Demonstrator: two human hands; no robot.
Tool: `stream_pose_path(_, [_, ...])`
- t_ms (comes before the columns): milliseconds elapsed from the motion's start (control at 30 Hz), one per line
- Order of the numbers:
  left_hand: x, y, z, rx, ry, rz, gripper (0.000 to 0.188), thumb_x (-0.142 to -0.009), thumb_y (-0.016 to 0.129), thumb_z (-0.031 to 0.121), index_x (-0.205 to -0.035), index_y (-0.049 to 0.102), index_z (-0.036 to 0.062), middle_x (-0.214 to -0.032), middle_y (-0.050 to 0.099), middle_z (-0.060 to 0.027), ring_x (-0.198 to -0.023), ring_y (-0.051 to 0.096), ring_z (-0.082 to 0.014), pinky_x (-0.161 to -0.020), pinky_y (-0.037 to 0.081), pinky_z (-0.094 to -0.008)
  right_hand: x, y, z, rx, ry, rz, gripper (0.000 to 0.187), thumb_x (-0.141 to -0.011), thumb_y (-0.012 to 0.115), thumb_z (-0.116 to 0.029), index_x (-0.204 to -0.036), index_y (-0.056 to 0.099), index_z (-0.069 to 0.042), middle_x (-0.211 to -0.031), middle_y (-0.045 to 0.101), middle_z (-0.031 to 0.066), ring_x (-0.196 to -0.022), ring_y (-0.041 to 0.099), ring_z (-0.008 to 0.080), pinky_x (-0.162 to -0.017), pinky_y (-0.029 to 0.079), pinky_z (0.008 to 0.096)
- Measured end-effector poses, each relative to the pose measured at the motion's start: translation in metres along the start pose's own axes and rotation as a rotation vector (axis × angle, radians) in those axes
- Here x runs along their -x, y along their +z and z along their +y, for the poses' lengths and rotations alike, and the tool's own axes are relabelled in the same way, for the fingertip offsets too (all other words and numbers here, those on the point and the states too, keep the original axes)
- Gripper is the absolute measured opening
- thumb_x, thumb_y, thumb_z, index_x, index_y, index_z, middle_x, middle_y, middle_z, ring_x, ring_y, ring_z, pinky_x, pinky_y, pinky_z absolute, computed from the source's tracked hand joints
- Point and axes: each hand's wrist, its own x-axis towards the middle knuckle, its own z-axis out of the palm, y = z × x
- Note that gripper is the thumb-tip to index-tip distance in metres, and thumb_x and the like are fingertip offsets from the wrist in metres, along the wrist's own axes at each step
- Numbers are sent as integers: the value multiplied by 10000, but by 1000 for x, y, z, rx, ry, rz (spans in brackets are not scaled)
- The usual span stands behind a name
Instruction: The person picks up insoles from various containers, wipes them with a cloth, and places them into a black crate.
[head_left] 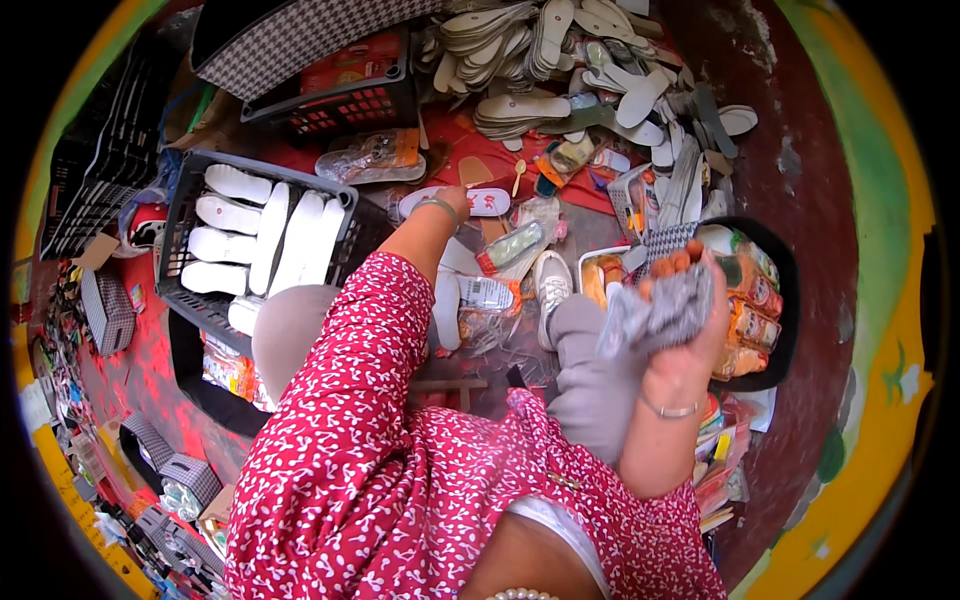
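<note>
My left hand (452, 202) reaches forward and lies over the middle of a white insole (489, 203) with red print. Its fingers are mostly hidden, so whether they grip the insole is unclear. Raised at the right, my right hand (707, 325) is closed round a crumpled grey cloth (668, 312), fingertips curling over its top; the cloth's lower edge is blurred. Just beyond the left hand, a clear-packed pair of insoles (372, 160) with an orange header rests by a crate. Nearer me lie a packaged green insole (515, 245) and another clear pack (487, 295).
A black crate (350, 200) of white insoles stands at the left. Loose insoles (490, 45) are heaped at the far side. A dark-rimmed basket (785, 340) with orange packs stands right, beside a small white tray (590, 262). A wooden spoon (519, 177) lies ahead.
</note>
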Motion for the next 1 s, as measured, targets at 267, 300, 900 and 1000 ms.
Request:
stream_pose_path(267, [-36, 33, -11, -103, 10, 34, 565, -787, 523, 136, -1323, 361, 54, -1325, 424, -159, -1260, 366, -335, -1030, 324, -398, -5, 7, 7, -49, 130, -21, 221, -908, 454, -239, -930, 511, -27, -699, 515, 74, -683, 503, 198, -560, 451, 361])
stream_pose_path(300, [-36, 25, -9, -66, -43, 0, 563, -783, 546, 169, -1305, 381, 38, -1279, 473, -154, -1244, 386, -342, -1028, 328, -386, -5, 9, 10, -56, 136, -19, 221, -909, 453, -238, -930, 509, -26, -698, 514, 76, -682, 503, 199, -565, 454, 362])
stream_pose_path(900, [-66, 52, -6, 11, 72, 287, 336, -755, 556, 84, -1090, 539, 77, -1144, 546, -134, -1106, 485, -321, -894, 423, -399, 6, 18, 27, -9, 164, 64, 174, -880, 483, -191, -913, 501, -21, -679, 490, 83, -671, 504, 207, -572, 464, 360])
stream_pose_path(1000, [-49, 34, -6, 89, 102, 311, 314, -777, 497, 46, -1085, 518, 103, -1081, 569, -155, -1056, 521, -324, -879, 433, -399, 5, 16, 26, 14, 199, 40, 173, -876, 490, -185, -923, 496, -19, -695, 510, 83, -678, 529, 207, -584, 477, 352])
